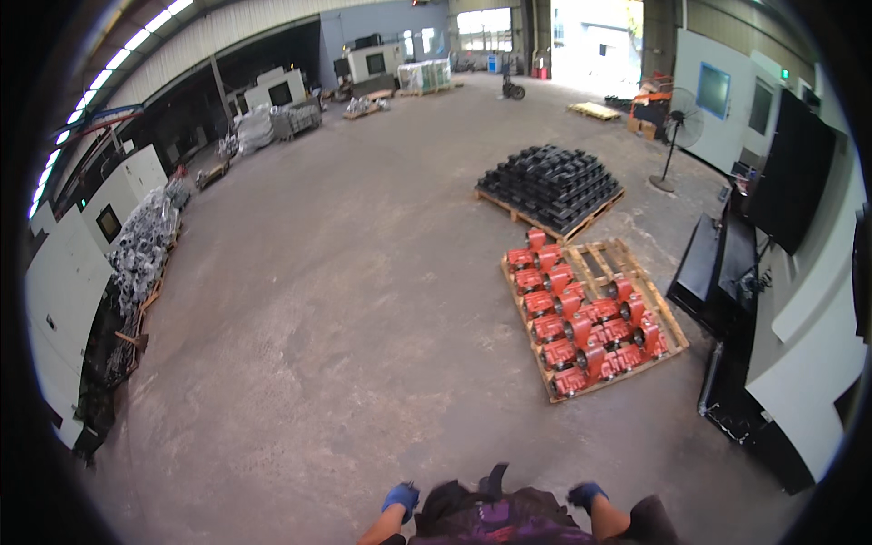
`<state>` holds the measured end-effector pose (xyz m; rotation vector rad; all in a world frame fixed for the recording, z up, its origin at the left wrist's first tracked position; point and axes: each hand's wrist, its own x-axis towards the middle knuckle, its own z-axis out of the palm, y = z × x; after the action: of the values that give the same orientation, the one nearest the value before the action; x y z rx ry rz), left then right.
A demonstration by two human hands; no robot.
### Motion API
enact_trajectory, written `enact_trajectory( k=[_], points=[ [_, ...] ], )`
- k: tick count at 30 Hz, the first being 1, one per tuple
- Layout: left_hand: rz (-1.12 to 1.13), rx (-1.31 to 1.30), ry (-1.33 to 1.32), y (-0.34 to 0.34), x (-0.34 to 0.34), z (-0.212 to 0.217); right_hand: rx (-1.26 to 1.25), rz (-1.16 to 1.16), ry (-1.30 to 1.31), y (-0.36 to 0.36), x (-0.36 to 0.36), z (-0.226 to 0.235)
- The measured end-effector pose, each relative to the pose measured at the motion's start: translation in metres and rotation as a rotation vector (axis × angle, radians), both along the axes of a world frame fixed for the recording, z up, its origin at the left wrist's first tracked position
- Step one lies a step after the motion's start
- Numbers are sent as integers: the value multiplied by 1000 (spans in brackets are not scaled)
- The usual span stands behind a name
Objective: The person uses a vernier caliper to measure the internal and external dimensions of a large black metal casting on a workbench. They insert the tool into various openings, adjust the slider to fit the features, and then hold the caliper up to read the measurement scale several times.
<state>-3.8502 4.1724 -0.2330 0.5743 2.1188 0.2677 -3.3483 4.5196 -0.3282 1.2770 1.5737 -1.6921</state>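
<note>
My left hand [401,499], in a blue glove, hangs low beside my body at the lower edge. On the other side of my dark clothing is my right hand [587,494], also gloved in blue and smeared by motion. Neither hand touches any part on the pallets, and how the fingers are set does not show clearly. Ahead and to the right, red metal castings [574,329] with round openings stand in rows on a wooden pallet [668,318]. Bare slats show at its far right corner. Behind it, black blocky parts [549,186] are piled on a second pallet [522,216].
At the right are a white machine [813,363] with a black chute [698,259] and a standing fan [673,150]. Wrapped metal parts [148,232] line the left side by more machines [68,286]. A wheeled cart [512,89] stands near the bright doorway [598,41].
</note>
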Motion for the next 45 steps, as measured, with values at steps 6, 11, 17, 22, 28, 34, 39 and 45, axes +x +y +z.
enact_trajectory(
  k=[6, 11, 17, 22, 28, 34, 39, 45],
  points=[
    [65, -523, -94, -47, -95, 8, 73, -265, 201, 146, -379, 156],
    [2, -441, -63, 100, -265, 0, 22, -368, 173, 256, -546, 135],
    [18, 194, 58, 410, -533, 67, 249, 17, 25, 355, -621, 116],
    [232, 509, 194, 647, -715, 185, 171, -36, -235, 432, -673, 61],
    [257, 459, 86, 715, -832, 128, -220, -784, 0, 593, -792, 7],
    [553, -321, -122, 682, -872, 84, 677, 645, -2, 842, -1069, 77],
    [312, -504, -84, 761, -971, 36, 49, -293, 242, 967, -1278, 143],
    [-8, -371, 134, 1003, -1202, -2, -7, -419, 0, 1051, -1381, 173]
  ],
)
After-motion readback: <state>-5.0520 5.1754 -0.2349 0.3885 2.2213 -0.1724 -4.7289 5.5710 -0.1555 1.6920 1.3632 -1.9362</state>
